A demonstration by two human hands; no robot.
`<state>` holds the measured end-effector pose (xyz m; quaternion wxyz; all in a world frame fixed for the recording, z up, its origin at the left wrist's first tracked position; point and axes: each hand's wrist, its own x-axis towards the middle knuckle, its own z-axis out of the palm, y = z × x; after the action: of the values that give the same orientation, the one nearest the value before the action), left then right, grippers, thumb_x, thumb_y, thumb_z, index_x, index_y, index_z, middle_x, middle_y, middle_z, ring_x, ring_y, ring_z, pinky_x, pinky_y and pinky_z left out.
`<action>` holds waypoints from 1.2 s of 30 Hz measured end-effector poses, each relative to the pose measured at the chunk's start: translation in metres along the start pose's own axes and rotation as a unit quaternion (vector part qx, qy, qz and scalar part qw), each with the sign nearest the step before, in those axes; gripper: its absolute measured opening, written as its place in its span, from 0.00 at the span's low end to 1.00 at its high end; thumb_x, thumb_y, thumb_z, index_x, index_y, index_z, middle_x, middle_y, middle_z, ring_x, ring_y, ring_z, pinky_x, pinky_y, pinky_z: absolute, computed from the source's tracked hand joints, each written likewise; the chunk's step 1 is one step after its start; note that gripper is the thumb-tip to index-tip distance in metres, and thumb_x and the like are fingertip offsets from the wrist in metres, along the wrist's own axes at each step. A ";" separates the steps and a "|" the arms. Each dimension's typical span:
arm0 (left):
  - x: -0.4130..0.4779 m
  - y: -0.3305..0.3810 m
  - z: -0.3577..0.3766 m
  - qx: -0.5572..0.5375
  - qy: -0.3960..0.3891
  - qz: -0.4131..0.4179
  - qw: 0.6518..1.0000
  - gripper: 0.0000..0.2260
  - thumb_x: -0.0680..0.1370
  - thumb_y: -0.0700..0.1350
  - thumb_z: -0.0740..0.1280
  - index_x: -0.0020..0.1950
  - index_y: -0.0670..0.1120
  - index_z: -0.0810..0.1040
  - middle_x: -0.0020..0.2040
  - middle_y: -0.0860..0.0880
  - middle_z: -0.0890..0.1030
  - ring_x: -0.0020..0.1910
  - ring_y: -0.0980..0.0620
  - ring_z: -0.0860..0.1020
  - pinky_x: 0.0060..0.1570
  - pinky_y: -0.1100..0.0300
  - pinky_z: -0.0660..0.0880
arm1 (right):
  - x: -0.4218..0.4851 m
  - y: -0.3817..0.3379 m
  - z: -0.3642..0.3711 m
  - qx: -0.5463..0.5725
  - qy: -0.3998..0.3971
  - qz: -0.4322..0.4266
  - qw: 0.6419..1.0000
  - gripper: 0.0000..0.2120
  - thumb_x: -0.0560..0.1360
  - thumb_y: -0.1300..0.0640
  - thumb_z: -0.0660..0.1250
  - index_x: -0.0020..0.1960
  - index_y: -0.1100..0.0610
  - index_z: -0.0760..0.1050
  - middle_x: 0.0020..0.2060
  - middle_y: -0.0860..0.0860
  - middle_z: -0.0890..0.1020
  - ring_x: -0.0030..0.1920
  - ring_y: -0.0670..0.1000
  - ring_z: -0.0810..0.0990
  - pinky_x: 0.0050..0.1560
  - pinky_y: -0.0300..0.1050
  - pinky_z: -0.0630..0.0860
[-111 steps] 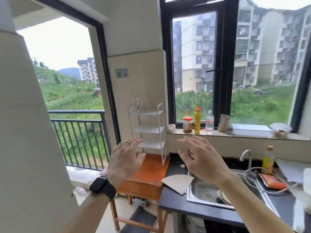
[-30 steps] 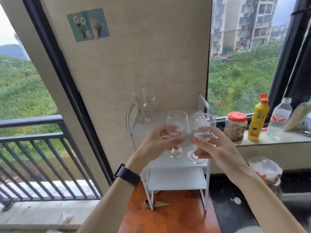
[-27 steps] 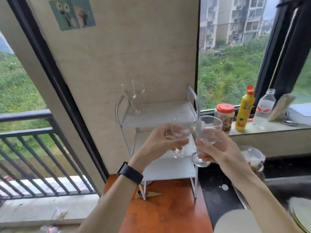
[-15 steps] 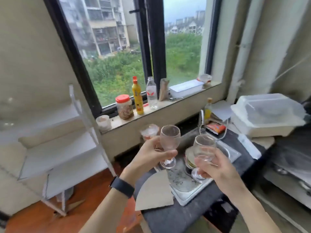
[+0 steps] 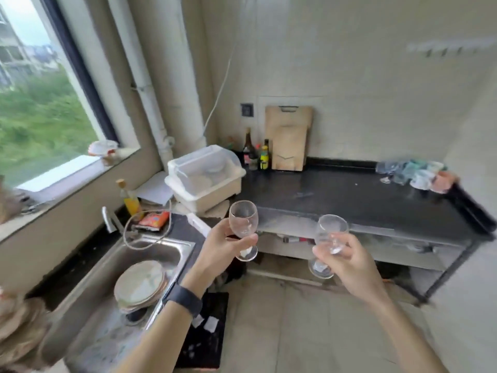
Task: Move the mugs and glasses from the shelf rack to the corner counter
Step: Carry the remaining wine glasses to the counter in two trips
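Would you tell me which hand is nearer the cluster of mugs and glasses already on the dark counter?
Right. The right hand, holding a wine glass, is below and left of the cluster. The left hand, with its own glass, is farther left, towards the sink.

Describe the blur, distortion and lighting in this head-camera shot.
Head view: wide-angle bending curves the pipes and window frame; motion blur smears the cups on the far counter; daylight comes from the window; the wine glasses in the left hand and right hand stay fairly sharp.
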<state>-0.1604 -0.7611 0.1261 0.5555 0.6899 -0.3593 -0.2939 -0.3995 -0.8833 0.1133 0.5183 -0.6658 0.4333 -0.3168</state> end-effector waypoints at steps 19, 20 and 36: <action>0.257 0.022 0.202 0.052 -0.149 0.039 0.987 0.14 0.71 0.48 0.78 0.53 0.53 0.78 0.48 0.52 0.84 0.47 0.52 0.84 0.50 0.54 0.81 | 0.174 0.056 -0.155 0.027 0.165 0.058 0.984 0.16 0.72 0.53 0.77 0.56 0.52 0.76 0.47 0.43 0.87 0.48 0.40 0.84 0.49 0.42 0.76; 0.268 0.021 0.213 0.048 -0.152 0.028 0.987 0.14 0.72 0.47 0.78 0.54 0.51 0.78 0.48 0.51 0.84 0.48 0.51 0.84 0.50 0.53 0.81 | 0.183 0.062 -0.161 0.029 0.169 0.062 0.983 0.16 0.72 0.53 0.77 0.56 0.50 0.76 0.48 0.42 0.87 0.48 0.39 0.84 0.49 0.42 0.76; 0.437 -0.023 0.412 0.081 -0.185 -0.055 0.978 0.14 0.73 0.47 0.76 0.56 0.48 0.78 0.48 0.50 0.84 0.41 0.60 0.82 0.39 0.66 0.79 | 0.396 0.174 -0.264 0.026 0.128 0.164 0.978 0.18 0.71 0.51 0.78 0.57 0.47 0.74 0.51 0.42 0.85 0.53 0.41 0.83 0.55 0.43 0.76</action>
<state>-0.2397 -1.3462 0.0142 0.4045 0.6851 -0.4399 -0.4166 -0.5052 -1.3666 0.0043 0.5204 -0.5261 0.5911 -0.3210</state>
